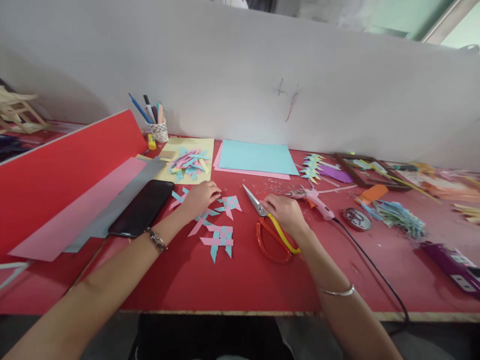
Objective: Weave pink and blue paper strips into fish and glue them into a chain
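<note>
My left hand (200, 197) reaches over several small woven pieces of pink and blue paper strips, its fingers bent and drawn together. What lies between its fingertips, if anything, is hidden. Just right of its fingertips is a woven paper piece (230, 204); another woven paper piece (222, 239) lies nearer me. My right hand (287, 212) is closed at the pivot of a pair of scissors (264, 212) with red and yellow handles. The scissors lie on the red table, blades pointing away and to the left.
A pink glue gun (317, 202) with a black cord lies to the right. A black phone (142, 207) is at left. Behind are a pile of paper strips (191, 162) and blue paper sheets (258, 156). A pen cup (159, 131) stands by the wall.
</note>
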A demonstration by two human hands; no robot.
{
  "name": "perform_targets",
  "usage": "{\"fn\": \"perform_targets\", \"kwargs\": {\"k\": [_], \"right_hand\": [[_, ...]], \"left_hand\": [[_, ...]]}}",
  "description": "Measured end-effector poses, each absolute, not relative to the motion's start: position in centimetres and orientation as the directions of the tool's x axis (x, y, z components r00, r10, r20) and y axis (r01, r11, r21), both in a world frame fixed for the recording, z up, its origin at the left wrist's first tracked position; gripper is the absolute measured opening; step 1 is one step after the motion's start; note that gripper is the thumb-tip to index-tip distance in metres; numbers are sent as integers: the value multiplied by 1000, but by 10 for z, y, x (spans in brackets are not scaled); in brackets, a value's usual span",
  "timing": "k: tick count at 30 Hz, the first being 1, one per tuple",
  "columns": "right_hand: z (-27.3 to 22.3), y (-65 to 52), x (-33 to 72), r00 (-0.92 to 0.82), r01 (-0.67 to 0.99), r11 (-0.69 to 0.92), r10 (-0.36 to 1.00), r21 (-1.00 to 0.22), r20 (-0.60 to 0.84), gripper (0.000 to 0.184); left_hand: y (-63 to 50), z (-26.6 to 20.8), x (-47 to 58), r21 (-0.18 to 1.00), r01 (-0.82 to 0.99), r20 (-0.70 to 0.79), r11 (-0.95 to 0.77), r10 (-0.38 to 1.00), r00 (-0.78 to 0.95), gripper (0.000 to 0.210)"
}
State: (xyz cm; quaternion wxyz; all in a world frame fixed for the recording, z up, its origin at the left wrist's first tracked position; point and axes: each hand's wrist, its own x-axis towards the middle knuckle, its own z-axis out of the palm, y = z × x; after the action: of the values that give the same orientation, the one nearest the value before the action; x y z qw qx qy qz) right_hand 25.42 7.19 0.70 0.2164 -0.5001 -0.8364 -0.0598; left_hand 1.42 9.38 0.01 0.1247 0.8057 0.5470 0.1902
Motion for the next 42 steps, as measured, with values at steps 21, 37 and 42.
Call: {"fn": "perform_targets", "kwargs": {"k": [21, 37, 42], "right_hand": [[12, 68, 252, -432, 869, 489, 821, -71, 374, 35], [15, 50, 211, -520, 789, 572, 816, -226, 252, 21], [18, 66, 188, -540, 782, 584, 809, -216, 232, 16]], "left_hand": [[98, 2, 5, 656, 694, 247, -298, 953, 175, 4], [70, 7, -22, 938, 309, 187, -157, 980, -72, 11], [74, 5, -33, 968, 219, 151, -125, 983, -104, 19]]}}
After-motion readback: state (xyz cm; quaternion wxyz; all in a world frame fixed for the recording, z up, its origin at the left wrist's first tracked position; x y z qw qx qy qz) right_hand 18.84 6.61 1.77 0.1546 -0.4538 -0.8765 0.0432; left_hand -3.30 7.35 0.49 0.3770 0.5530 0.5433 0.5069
